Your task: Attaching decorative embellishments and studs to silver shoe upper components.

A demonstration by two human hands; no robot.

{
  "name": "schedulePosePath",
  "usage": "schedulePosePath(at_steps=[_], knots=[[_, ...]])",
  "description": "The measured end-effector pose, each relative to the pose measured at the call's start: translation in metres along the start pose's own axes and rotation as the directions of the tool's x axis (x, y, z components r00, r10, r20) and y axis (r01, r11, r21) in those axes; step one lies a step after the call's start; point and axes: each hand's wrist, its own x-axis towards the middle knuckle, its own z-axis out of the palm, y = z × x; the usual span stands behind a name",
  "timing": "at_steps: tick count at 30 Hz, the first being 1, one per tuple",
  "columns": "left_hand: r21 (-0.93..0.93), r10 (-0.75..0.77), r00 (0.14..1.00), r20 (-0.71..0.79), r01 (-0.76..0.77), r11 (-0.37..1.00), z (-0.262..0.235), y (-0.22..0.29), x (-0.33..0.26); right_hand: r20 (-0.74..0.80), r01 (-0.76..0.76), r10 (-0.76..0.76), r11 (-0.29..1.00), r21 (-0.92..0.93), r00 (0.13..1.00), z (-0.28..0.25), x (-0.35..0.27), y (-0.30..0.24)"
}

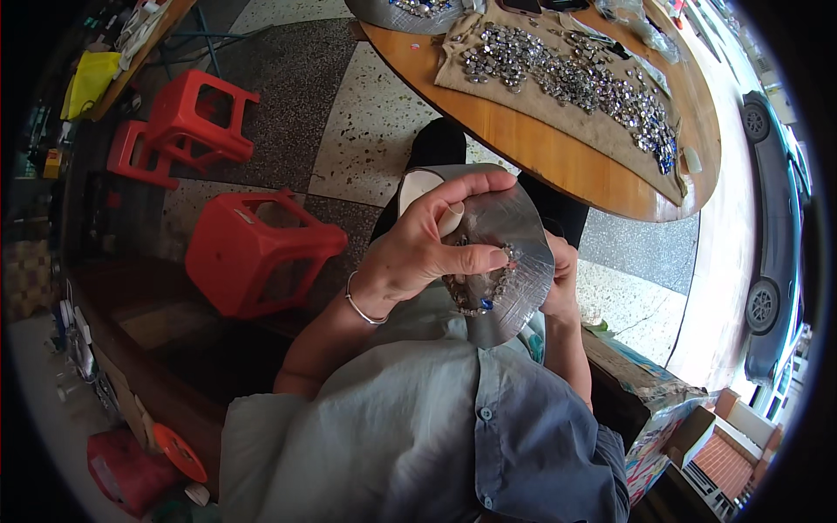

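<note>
Silver sheet (504,218) is up over the lap, a beaded ring (469,310) partly visible on it. Left hand (413,250) spread, thumb pressing the ring; right hand (565,277) seems to grip the edge. Loads of loose stones (580,85) left on the table (699,118), though.

I can read no text, brand, number or sign from here. On the brown oval wooden desk (488,126), close to its rim, a tiny red-and-white patch (414,46) looks like a sticker, too small for me to make out. Down to my right, a boxy object with a multicoloured, printed-looking side (649,453) is bent and blurred in my view, so I cannot tell whether letters stand on it. The seat of the red plastic stool (228,246) nearest me, off to my left, bears a small mark that I cannot make out as any character.
</note>
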Motion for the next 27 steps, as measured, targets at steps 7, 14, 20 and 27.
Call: schedulePosePath(at_steps=[7, 14, 20, 27], knots=[[-0.093, -0.071, 0.997, 0.025, 0.073, 0.993, -0.001, -0.008, 0.002, -0.046, -0.145, 0.140, 0.981, -0.129, 0.989, 0.003, -0.004, -0.010], [0.425, 0.209, 0.963, -0.168, -0.121, 0.897, -0.006, -0.017, 0.004, -0.246, -0.196, 0.095, 0.884, -0.425, 0.965, -0.019, 0.014, -0.021], [0.604, 0.388, 0.918, -0.084, -0.263, 0.752, -0.003, -0.022, 0.006, 0.137, 0.156, -0.078, 0.614, -0.774, 0.987, -0.013, 0.028, -0.030], [0.817, 0.324, 0.945, 0.050, -0.225, 0.531, -0.011, -0.010, 0.000, -0.362, 0.080, -0.071, 0.997, 0.010, 0.930, -0.005, 0.037, -0.038]])
